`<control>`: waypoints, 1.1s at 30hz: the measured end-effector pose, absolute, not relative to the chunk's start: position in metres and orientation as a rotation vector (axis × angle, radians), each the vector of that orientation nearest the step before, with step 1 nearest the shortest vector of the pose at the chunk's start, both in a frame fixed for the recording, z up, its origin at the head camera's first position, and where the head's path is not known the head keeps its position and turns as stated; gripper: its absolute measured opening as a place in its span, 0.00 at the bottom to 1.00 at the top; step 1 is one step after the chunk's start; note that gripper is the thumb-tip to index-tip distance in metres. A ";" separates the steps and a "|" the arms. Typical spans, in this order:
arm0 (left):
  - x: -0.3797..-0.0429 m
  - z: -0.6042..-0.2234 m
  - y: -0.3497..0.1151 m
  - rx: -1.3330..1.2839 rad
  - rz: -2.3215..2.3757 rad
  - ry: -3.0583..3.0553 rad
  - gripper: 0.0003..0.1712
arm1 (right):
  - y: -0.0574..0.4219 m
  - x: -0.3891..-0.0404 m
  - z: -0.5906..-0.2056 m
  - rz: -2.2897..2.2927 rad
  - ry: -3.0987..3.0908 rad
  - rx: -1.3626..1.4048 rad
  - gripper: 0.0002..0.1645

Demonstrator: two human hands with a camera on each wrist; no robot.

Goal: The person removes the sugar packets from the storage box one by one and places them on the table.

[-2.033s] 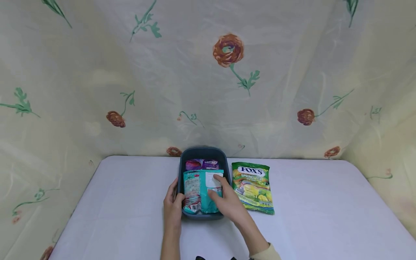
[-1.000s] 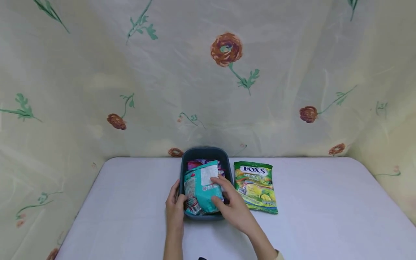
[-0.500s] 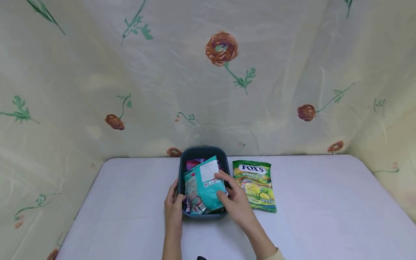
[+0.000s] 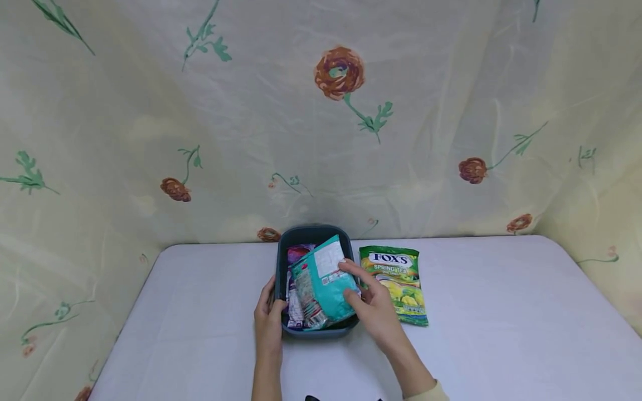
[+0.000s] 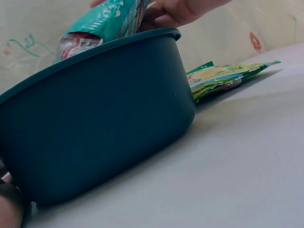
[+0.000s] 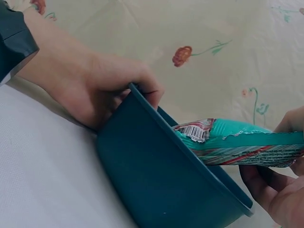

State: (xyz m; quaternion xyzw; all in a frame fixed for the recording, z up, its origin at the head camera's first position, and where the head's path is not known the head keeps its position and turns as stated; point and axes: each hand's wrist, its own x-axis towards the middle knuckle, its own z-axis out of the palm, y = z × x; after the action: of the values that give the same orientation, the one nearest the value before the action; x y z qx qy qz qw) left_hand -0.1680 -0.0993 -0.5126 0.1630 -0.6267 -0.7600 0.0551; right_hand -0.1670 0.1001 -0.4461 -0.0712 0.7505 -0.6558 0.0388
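Note:
A dark blue plastic tub stands on the table. My left hand grips its left side, and the right wrist view shows the thumb hooked over the rim. My right hand pinches a teal snack packet by its right edge, thumb on top and other fingers underneath. The packet is tilted, its lower corner still within the tub's rim in the right wrist view. Beneath it, purple packets lie inside the tub, partly hidden.
A green and yellow Fox's Spring Tea candy bag lies flat to the right of the tub, close to the right hand. The table has a white cover. A flowered curtain hangs behind it.
The right hand has shifted right with the teal packet, which has turned and lifted on that side. More of the purple packets shows at the tub's left. The left hand keeps its place.

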 end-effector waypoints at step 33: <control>-0.167 -0.513 -0.097 0.485 -2.298 -1.884 0.34 | 0.145 -0.175 -0.433 -2.139 2.307 -0.075 0.27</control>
State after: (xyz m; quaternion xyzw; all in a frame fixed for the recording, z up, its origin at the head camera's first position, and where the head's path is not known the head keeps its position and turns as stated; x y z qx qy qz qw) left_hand -0.1666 -0.0971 -0.5132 0.1606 -0.6244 -0.7616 0.0651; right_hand -0.1751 0.1446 -0.4332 -0.0237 0.7331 -0.6797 -0.0027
